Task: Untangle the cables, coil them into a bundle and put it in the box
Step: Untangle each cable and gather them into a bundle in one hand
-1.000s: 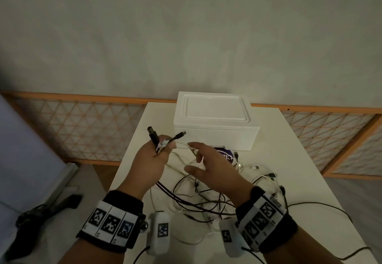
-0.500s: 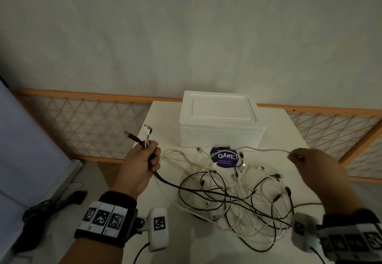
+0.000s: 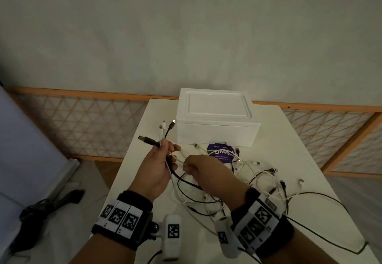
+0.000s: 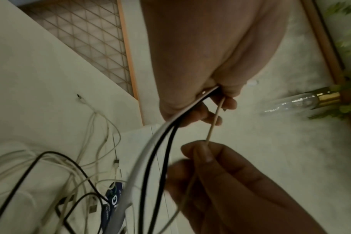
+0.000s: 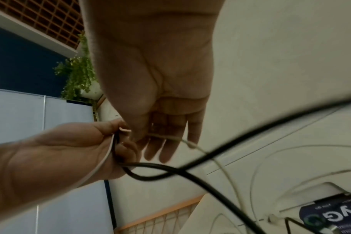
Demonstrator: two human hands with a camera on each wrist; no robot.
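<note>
Over the table's left part, my left hand (image 3: pixel 165 156) grips a bunch of cable ends (image 3: pixel 163 133), black and white plugs sticking up out of the fist. Beside it my right hand (image 3: pixel 187 165) pinches one thin cream cable (image 4: pixel 212 123) between thumb and forefinger; this cable runs up to the left hand's fingers (image 4: pixel 228 102). In the right wrist view the other fingers (image 5: pixel 166 148) are straight. The remaining black and white cables (image 3: pixel 254 183) lie tangled on the table, trailing from the left hand. The white box (image 3: pixel 215 123) stands behind with its lid on.
A round purple-labelled item (image 3: pixel 220 152) lies against the box front among the cables. One black cable (image 3: pixel 330 203) loops out to the table's right edge. The white table (image 3: pixel 289 139) ends close on the left, with a wooden lattice screen (image 3: pixel 82 123) behind.
My right hand has come back from the far right to the left hand, with the thin cable pinched. The left hand now holds more plug ends, slightly higher.
</note>
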